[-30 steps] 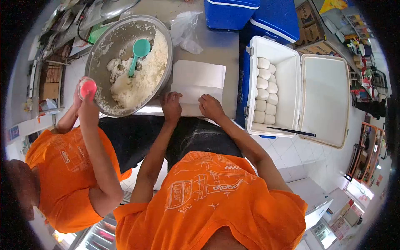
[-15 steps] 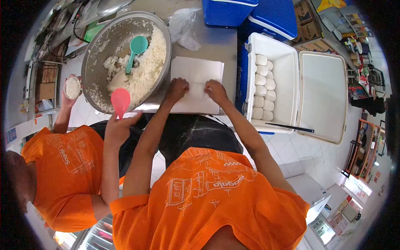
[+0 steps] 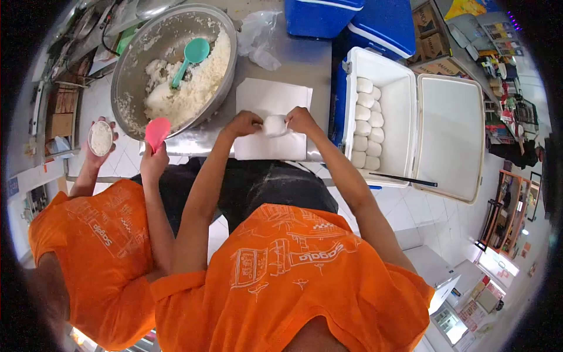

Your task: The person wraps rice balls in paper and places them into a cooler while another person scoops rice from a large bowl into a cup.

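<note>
A rounded white paper-wrapped bundle (image 3: 274, 126) is between my two hands, over a stack of white paper sheets (image 3: 274, 94) on the metal table. My left hand (image 3: 243, 124) has its fingers closed at the bundle's left end. On the other side, my right hand (image 3: 301, 122) pinches the paper at its right end. What is inside the wrapping is hidden. To the right, an open white-lined cooler (image 3: 390, 105) holds several similar white bundles (image 3: 362, 114) in two rows.
A large metal pot (image 3: 120, 88) of cooked rice (image 3: 202, 82) with a teal scoop (image 3: 196, 51) stands at left. Beside it, a co-worker holds a pink paddle (image 3: 157, 132) and a rice-filled bowl (image 3: 100, 139). A plastic bag (image 3: 258, 38) and blue coolers (image 3: 384, 26) are behind.
The white bundle has risen into view between my hands, where flat paper showed before. The co-worker's paddle has moved left and down, and the rice bowl is lower.
</note>
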Available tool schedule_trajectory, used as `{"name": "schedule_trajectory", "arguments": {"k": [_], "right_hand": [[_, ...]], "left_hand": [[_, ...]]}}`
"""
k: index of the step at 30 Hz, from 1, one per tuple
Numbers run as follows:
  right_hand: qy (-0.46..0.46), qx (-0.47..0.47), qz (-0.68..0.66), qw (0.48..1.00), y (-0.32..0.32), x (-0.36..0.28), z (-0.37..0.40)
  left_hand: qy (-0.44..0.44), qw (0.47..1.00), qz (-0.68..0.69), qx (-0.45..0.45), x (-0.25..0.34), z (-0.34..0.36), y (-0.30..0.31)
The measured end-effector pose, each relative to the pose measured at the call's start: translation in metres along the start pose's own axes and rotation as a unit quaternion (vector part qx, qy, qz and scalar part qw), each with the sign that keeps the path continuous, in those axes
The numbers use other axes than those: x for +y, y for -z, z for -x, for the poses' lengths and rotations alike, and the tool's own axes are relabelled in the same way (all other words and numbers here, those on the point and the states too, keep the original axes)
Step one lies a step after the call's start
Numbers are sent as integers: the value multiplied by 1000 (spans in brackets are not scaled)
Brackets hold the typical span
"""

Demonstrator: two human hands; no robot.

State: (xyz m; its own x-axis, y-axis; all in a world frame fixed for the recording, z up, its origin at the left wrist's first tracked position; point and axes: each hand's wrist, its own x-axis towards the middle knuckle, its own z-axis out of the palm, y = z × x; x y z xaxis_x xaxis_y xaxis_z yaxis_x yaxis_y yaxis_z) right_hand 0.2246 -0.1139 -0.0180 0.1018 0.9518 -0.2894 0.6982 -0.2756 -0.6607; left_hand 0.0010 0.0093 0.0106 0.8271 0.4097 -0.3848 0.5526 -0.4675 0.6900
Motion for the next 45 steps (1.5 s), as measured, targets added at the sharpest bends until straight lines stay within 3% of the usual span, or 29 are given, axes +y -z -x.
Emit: {"name": "schedule_trajectory", "arguments": {"k": [1,4,6,7,9,10,12,15,17,18,20,22,24,25,26,27,28,30,33,36,38,40,42,44,45], "right_hand": [[-43,-32,-44,998,9,-3,-14],[-47,-19,-57,997,7,1,-15],[-86,-66,-103,989,20,-9,-8],[-38,-55,-71,995,21,-6,-7],[8,-48,-35,998,18,-1,-6],[-31,-74,-24,996,18,-1,-11],[-64,-103,-10,993,9,1,-25],[-89,-28,158,983,4,-9,-35],[55,-23,161,985,14,-16,-31],[53,-22,162,985,7,-11,-30],[137,-11,17,990,-5,-4,-26],[130,-28,-16,991,13,-10,0],[109,18,-260,959,21,0,24],[107,21,-261,959,34,-5,43],[40,-17,-318,947,61,-23,65],[-29,-52,-374,926,74,-33,86],[-35,-43,-375,925,70,-31,100],[-37,73,-485,870,61,-31,127],[-64,144,-498,853,60,-30,163],[-75,193,-516,831,57,-29,193],[-97,256,-423,864,52,-31,211],[-99,296,-401,862,63,-56,229],[-103,334,-379,857,62,-71,239],[-80,319,-430,841,52,-77,246],[-65,301,-508,804,50,-72,245]], "left_hand": [[-50,998,-28,38,11,9,7],[-170,966,-71,184,0,30,-19],[-141,959,-91,228,-15,28,-39],[-141,959,-92,227,-19,25,-36],[-144,978,-60,141,-26,13,-31],[-142,978,-58,144,-25,9,-26],[-142,988,-53,38,-23,2,-11],[-90,994,-61,-25,-13,-4,-1],[-60,997,-41,-28,-13,6,9],[-53,998,-19,-17,-17,19,18],[-54,998,24,38,-30,44,29],[-77,988,70,114,-35,68,39],[-103,973,105,178,-31,67,45],[-120,963,133,201,-24,72,45],[-134,955,149,217,-18,69,43],[-148,949,163,227,-11,62,37],[-161,942,174,236,0,54,31],[-188,939,173,229,24,38,22],[-263,948,47,173,47,18,7],[-273,943,8,190,56,15,0],[-172,930,298,130,101,30,-33],[23,794,605,60,173,53,-68],[124,743,651,94,222,65,-88],[97,797,548,236,241,73,-107],[96,815,483,305,251,77,-115]]}}
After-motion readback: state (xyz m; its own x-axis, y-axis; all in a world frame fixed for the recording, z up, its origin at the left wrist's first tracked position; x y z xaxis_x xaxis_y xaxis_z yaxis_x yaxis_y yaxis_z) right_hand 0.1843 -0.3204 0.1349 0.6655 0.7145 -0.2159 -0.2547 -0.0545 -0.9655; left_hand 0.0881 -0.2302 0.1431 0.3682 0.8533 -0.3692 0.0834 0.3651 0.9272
